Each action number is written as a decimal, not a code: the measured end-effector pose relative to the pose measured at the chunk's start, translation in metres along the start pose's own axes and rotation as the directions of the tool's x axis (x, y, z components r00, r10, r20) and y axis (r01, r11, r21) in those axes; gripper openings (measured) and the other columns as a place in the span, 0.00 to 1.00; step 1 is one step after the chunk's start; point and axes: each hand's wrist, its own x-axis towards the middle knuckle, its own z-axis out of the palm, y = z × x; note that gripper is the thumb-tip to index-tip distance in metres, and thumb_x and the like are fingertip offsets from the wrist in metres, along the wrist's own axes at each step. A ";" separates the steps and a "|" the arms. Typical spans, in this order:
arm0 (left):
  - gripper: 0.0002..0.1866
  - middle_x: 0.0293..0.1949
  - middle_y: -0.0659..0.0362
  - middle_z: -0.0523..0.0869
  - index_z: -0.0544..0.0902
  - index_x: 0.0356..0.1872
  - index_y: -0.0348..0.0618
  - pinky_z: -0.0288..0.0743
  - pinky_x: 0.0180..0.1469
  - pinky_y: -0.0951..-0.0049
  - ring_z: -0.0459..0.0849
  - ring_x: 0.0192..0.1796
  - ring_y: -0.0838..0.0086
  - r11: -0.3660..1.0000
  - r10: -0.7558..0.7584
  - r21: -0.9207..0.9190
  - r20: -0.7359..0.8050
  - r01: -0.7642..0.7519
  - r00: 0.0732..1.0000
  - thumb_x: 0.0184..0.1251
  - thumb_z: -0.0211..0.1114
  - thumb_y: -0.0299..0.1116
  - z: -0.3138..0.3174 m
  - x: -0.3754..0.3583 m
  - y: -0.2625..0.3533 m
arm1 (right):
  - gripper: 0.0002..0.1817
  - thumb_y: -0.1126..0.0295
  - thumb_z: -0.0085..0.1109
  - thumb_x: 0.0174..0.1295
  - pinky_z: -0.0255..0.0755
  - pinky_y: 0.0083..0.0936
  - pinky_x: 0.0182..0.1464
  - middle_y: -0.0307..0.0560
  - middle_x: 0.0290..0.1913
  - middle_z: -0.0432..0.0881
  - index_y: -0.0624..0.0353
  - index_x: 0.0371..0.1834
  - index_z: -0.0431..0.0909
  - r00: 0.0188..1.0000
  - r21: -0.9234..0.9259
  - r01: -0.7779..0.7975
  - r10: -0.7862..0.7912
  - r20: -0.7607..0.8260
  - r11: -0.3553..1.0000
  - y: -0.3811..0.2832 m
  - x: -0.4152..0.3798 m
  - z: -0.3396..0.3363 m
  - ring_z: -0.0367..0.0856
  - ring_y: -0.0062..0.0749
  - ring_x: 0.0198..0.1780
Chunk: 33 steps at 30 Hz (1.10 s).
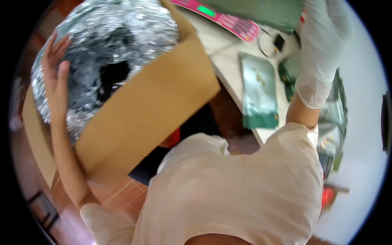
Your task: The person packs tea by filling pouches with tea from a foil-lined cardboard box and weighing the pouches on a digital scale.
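My left hand (56, 69) is bare, with its fingers apart, against the silver foil lining (139, 24) on the left side of a cardboard box (151, 106). The foil is crumpled around a dark hollow. At the upper right, my right hand (324, 24) wears a white glove and is blurred. It is beside a large green pouch (261, 12); whether its fingers touch or hold the pouch cannot be made out. Below, a pale green packet (259, 87) lies on the white table (224, 53).
A pink card (228, 22) with a barcode lies along the table's back part, near a thin black cable (279, 42). More green packets (332, 112) are at the right by the wall. A dark frame (43, 212) stands on the tiled floor at lower left.
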 end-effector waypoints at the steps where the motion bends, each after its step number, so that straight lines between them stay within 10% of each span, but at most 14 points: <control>1: 0.39 0.64 0.46 0.74 0.60 0.72 0.42 0.56 0.71 0.60 0.71 0.68 0.59 0.998 0.027 -0.046 -0.084 -0.031 0.996 0.68 0.55 0.57 -0.003 0.004 0.009 | 0.12 0.69 0.61 0.66 0.75 0.20 0.44 0.41 0.41 0.85 0.63 0.49 0.82 0.999 0.150 0.038 -0.043 0.032 0.988 0.000 0.009 0.017 0.80 0.21 0.41; 5: 0.44 0.66 0.48 0.70 0.62 0.70 0.39 0.55 0.71 0.61 0.68 0.68 0.61 0.976 0.058 -0.190 -0.258 -0.110 0.964 0.61 0.64 0.59 -0.008 0.004 0.013 | 0.13 0.74 0.56 0.64 0.76 0.27 0.43 0.47 0.40 0.84 0.61 0.52 0.79 0.738 0.365 0.472 -0.586 0.335 0.803 -0.012 0.054 0.120 0.83 0.34 0.41; 6: 0.36 0.61 0.50 0.76 0.70 0.64 0.38 0.63 0.65 0.65 0.74 0.61 0.65 0.993 -0.116 -0.057 -0.258 0.105 0.959 0.62 0.66 0.53 -0.012 -0.003 0.023 | 0.15 0.75 0.54 0.64 0.76 0.30 0.43 0.48 0.39 0.83 0.60 0.53 0.78 0.612 0.250 0.650 -0.689 0.388 0.718 -0.027 0.060 0.138 0.82 0.39 0.41; 7: 0.28 0.49 0.51 0.85 0.79 0.54 0.36 0.71 0.56 0.69 0.81 0.49 0.70 0.932 -0.360 -0.103 -0.160 0.348 0.919 0.65 0.66 0.50 -0.017 -0.004 0.033 | 0.16 0.75 0.52 0.63 0.76 0.32 0.42 0.50 0.38 0.81 0.58 0.54 0.77 0.616 0.380 0.476 -0.609 0.500 0.793 -0.039 0.065 0.157 0.81 0.44 0.40; 11: 0.25 0.35 0.51 0.86 0.81 0.46 0.31 0.74 0.47 0.71 0.83 0.40 0.72 0.851 -0.521 -0.135 -0.340 0.508 0.783 0.74 0.55 0.49 -0.025 0.000 0.017 | 0.13 0.70 0.51 0.65 0.75 0.33 0.44 0.53 0.38 0.81 0.59 0.51 0.77 0.671 0.367 0.716 -0.730 -0.127 0.594 -0.057 0.066 0.245 0.81 0.43 0.39; 13: 0.27 0.40 0.51 0.85 0.78 0.51 0.31 0.74 0.50 0.71 0.82 0.44 0.72 0.837 -0.545 -0.284 -0.501 0.467 0.672 0.76 0.51 0.50 -0.032 0.005 0.005 | 0.18 0.69 0.63 0.57 0.73 0.34 0.46 0.50 0.44 0.79 0.60 0.51 0.78 0.729 0.144 0.683 -0.654 -0.201 0.716 -0.055 0.057 0.261 0.78 0.47 0.41; 16: 0.30 0.47 0.50 0.83 0.75 0.56 0.31 0.72 0.55 0.70 0.81 0.49 0.70 0.843 -0.537 -0.358 -0.607 0.403 0.585 0.78 0.44 0.52 -0.040 0.010 0.004 | 0.22 0.65 0.66 0.55 0.71 0.39 0.53 0.52 0.51 0.76 0.58 0.53 0.76 0.802 0.440 0.456 -0.572 0.173 0.773 -0.061 0.021 0.270 0.75 0.50 0.52; 21: 0.34 0.63 0.50 0.72 0.61 0.69 0.33 0.66 0.63 0.67 0.72 0.62 0.69 0.875 -0.472 -0.280 -0.309 0.396 0.826 0.79 0.36 0.54 -0.018 0.003 0.006 | 0.30 0.56 0.70 0.51 0.71 0.38 0.54 0.54 0.53 0.75 0.58 0.54 0.73 0.830 0.545 0.244 -0.463 0.311 0.802 -0.042 -0.010 0.293 0.76 0.50 0.53; 33: 0.25 0.47 0.56 0.82 0.75 0.57 0.34 0.79 0.52 0.70 0.81 0.49 0.75 0.784 -0.557 -0.415 -0.143 0.461 0.818 0.77 0.50 0.49 -0.014 0.001 -0.004 | 0.28 0.52 0.63 0.60 0.71 0.34 0.56 0.54 0.55 0.75 0.65 0.53 0.76 0.739 0.672 -0.013 -0.446 0.505 0.740 0.001 -0.004 0.295 0.76 0.48 0.54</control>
